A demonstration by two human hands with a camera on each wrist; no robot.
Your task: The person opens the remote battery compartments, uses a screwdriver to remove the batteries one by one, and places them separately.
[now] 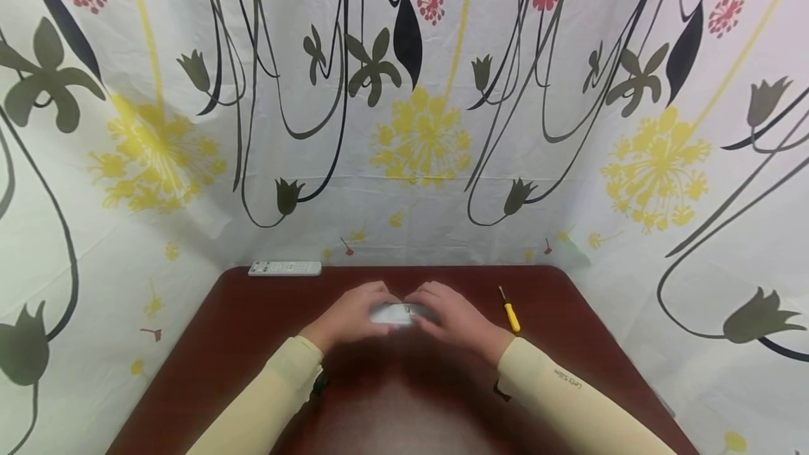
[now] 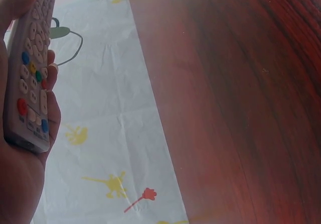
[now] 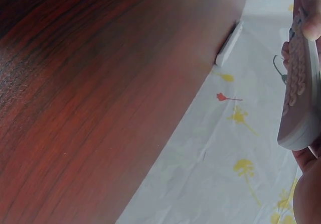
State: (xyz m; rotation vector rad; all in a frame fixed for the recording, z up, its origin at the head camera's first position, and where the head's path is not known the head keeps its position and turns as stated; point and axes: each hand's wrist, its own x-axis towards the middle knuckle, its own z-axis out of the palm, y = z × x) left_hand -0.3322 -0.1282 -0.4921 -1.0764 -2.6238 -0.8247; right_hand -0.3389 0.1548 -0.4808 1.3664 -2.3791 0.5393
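Note:
Both hands hold a pale remote control [image 1: 390, 314] lengthwise between them above the table. The left hand [image 1: 351, 313] [image 2: 22, 184] grips one end, thumb on the button face and fingers behind; red, blue, yellow and green buttons show on the remote [image 2: 34, 86] in the left wrist view. At the other end, the right hand [image 1: 458, 316] [image 3: 310, 194] grips the remote [image 3: 297, 126], its thumb over the upper face. The fingers and palms hide parts of the remote.
A second white remote [image 1: 286, 269] [image 3: 229, 44] lies along the table's back left edge. A yellow-handled screwdriver [image 1: 510, 314] lies right of the right hand on the dark red table [image 1: 392, 406]. A flower-patterned curtain [image 1: 404, 223] surrounds the back and sides.

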